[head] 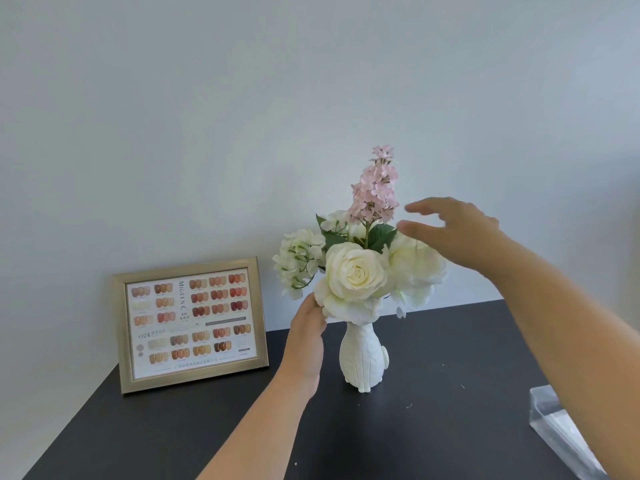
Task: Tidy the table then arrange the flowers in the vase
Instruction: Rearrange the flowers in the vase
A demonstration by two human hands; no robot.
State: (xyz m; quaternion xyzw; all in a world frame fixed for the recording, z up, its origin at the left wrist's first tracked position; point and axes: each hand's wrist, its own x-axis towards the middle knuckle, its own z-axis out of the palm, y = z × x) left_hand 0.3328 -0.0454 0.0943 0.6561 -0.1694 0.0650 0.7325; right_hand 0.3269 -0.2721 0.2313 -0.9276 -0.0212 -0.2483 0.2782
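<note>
A clear plastic box (pixel 561 434) sits at the near right edge of the black table (pixel 450 427), closest to the camera. Farther in, near the middle of the table, stands the white vase (pixel 363 358), upright, with the flowers in its neck: a large cream rose (pixel 355 271) at the front, a second white bloom (pixel 417 268) to its right, a pale hydrangea cluster (pixel 299 259) to its left, and a tall pink flower spike (pixel 375 188) rising from the middle among green leaves (pixel 379 235).

The left hand (pixel 308 336) is just left of the vase's neck, fingertips touching the lower petals of the cream rose; whether it pinches them cannot be told. The right hand (pixel 457 233) hovers wide open, fingers spread, beside the pink flower spike and above the second white bloom, gripping nothing.

A gold picture frame (pixel 188 323) holding a nail colour chart leans against the far wall (pixel 242 98), left of the vase.
</note>
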